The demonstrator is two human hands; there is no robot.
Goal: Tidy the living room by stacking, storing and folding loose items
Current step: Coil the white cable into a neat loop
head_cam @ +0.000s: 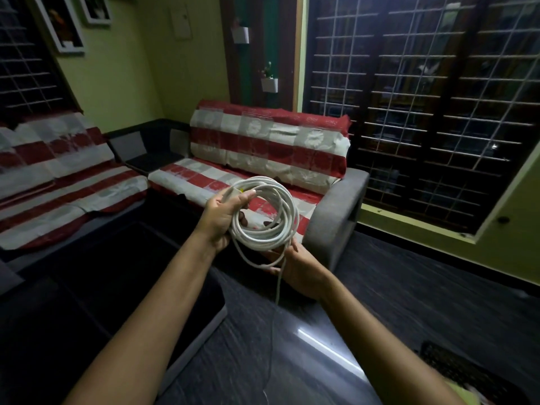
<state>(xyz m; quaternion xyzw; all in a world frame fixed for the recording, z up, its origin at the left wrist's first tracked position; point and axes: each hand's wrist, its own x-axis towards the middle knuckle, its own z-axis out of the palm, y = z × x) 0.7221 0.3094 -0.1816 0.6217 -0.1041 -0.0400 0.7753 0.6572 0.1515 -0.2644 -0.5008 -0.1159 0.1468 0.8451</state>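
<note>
A white cable (268, 217) is wound into a coil of several loops in mid-air in front of me. My left hand (222, 213) grips the coil's left side, its thumb pressed on top near a white plug end with a yellow mark. My right hand (298, 267) is below the coil and pinches the loose strand that leaves the bottom loop. That tail (274, 314) hangs straight down toward the dark floor, and its end is lost in the dim light.
An L-shaped sofa with red and white striped covers (263, 144) fills the corner behind the coil, its grey armrest (336, 217) at the right. A dark low table (201, 328) stands at lower left. Barred windows (423, 112) line the right wall. A dark basket (455, 372) sits at lower right.
</note>
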